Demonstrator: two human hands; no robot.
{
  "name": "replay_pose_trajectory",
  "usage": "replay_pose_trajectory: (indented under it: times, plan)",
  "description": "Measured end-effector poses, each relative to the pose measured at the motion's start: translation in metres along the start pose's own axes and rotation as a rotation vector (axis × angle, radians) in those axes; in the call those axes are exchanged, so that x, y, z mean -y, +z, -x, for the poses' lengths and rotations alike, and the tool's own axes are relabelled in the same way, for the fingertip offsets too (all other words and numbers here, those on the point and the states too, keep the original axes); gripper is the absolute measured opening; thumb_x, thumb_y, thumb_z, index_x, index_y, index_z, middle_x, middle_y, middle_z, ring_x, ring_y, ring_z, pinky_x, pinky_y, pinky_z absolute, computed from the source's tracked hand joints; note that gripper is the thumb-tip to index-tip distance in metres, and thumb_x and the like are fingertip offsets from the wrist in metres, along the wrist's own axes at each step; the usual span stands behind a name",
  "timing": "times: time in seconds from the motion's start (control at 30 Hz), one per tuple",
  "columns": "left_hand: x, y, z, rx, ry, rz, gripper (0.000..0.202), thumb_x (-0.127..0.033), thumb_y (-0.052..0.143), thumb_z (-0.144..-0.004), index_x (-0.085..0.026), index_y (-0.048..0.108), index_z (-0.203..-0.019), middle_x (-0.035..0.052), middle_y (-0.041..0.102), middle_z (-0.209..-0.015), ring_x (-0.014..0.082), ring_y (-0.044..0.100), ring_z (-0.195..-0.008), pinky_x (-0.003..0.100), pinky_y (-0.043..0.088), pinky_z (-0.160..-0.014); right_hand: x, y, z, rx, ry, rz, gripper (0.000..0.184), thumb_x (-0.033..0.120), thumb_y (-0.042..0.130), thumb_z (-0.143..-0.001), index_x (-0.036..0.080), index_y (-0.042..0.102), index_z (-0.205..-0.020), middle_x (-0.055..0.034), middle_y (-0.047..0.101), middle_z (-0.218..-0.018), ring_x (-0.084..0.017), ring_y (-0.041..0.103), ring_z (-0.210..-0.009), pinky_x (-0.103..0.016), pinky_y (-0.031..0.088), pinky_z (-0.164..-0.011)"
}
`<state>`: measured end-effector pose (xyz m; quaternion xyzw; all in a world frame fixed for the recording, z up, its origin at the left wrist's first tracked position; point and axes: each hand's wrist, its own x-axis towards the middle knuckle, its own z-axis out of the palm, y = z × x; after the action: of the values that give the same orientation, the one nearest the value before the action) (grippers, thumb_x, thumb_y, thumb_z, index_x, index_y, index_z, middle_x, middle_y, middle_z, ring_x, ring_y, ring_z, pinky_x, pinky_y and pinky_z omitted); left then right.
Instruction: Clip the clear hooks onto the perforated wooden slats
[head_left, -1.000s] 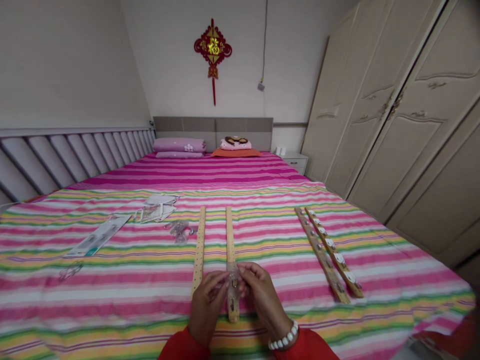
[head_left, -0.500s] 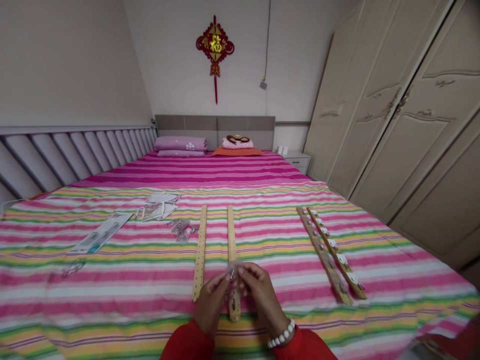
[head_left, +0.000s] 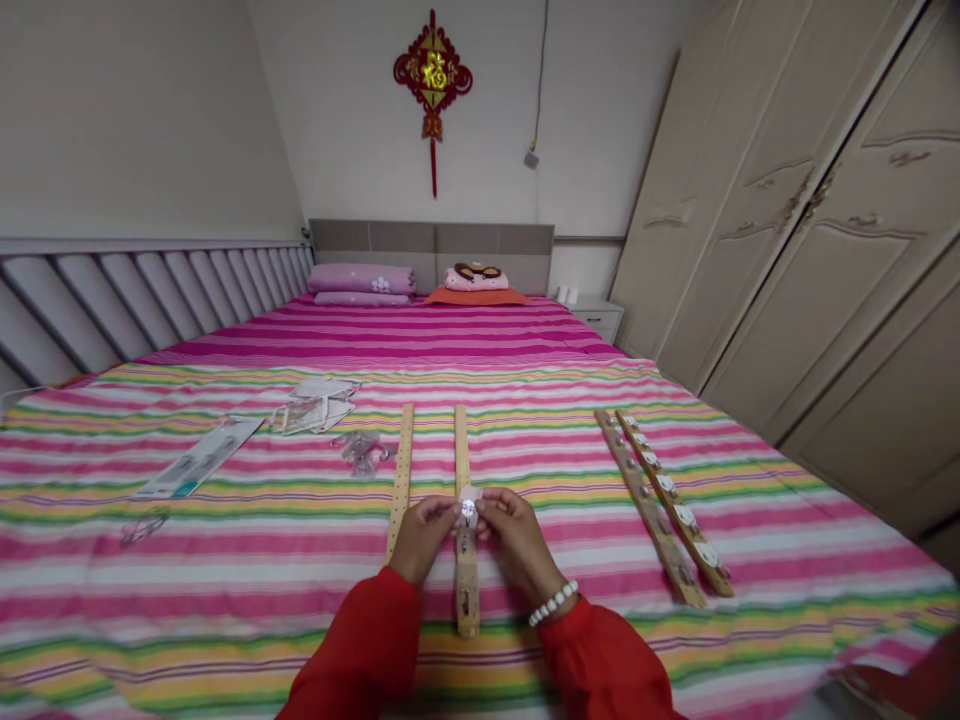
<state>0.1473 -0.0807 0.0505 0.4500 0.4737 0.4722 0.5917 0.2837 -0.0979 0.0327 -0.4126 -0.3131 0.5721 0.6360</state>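
Between my left hand (head_left: 424,535) and my right hand (head_left: 519,530) is a small clear adhesive hook (head_left: 469,508) with a shiny metal middle. The fingertips of both hands pinch its opposite sides. It is just over a narrow wooden strip (head_left: 463,450), and I cannot tell whether it touches the wood. Nearer me, other clear hooks (head_left: 466,600) sit on the same strip. A second wooden strip (head_left: 403,470), dotted with small holes, lies to the left, its near end partly behind my left hand.
Clear-backed hooks (head_left: 364,452) lie in a small heap on the left. Beyond them are white packets (head_left: 315,405), a long flat package (head_left: 199,458) and a thin wire-like bundle (head_left: 144,526). On the right rest two strips fitted with hooks, one brown (head_left: 649,510) and one with white pieces (head_left: 675,505).
Both hands have moved a little farther away along the strip with the hook. The hook now lies flatter over the wood, and the hooks nearer me show more fully.
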Motion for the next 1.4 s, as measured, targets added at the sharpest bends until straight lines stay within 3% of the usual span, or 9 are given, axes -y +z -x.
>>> replay_pose_trajectory:
  times: [0.27, 0.67, 0.9, 1.4]
  plan:
    - [0.015, 0.001, -0.036, -0.084, -0.059, 0.021, 0.022, -0.021, 0.080, -0.051, -0.013, 0.065, -0.065, 0.0003, 0.064, -0.053, 0.0114, 0.059, -0.052, 0.024, 0.049, -0.057, -0.005, 0.000, -0.029, -0.078, 0.002, 0.075, 0.029, 0.028, 0.081, -0.048, 0.014, 0.067, -0.069, 0.0023, 0.060, -0.044, -0.010, 0.052, -0.041, -0.021, 0.039, -0.041]
    - [0.045, -0.006, -0.054, -0.083, 0.090, -0.268, 0.014, -0.027, 0.068, -0.058, -0.015, 0.065, -0.065, -0.0002, 0.062, -0.056, 0.0135, 0.057, -0.054, 0.023, 0.042, -0.053, -0.039, -0.011, -0.041, -0.113, 0.009, 0.104, 0.022, 0.019, 0.071, -0.052, 0.013, 0.068, -0.073, 0.0035, 0.061, -0.049, -0.009, 0.050, -0.042, -0.020, 0.037, -0.040]
    - [0.056, -0.008, -0.060, -0.095, 0.102, -0.398, 0.012, -0.027, 0.065, -0.063, -0.017, 0.066, -0.069, 0.0017, 0.068, -0.066, 0.0155, 0.062, -0.065, 0.025, 0.047, -0.061, -0.042, -0.012, -0.041, -0.109, -0.003, 0.126, 0.022, 0.020, 0.069, -0.053, 0.014, 0.069, -0.074, 0.0051, 0.058, -0.048, -0.008, 0.048, -0.042, -0.020, 0.036, -0.041]
    - [0.061, -0.006, -0.060, -0.145, 0.128, -0.349, 0.010, -0.023, 0.064, -0.062, -0.015, 0.063, -0.068, -0.0001, 0.062, -0.060, 0.0140, 0.059, -0.057, 0.025, 0.046, -0.057, -0.053, -0.017, -0.046, -0.153, 0.001, 0.185, 0.022, 0.020, 0.066, -0.052, 0.014, 0.066, -0.073, 0.0056, 0.055, -0.048, -0.008, 0.044, -0.041, -0.020, 0.033, -0.039]
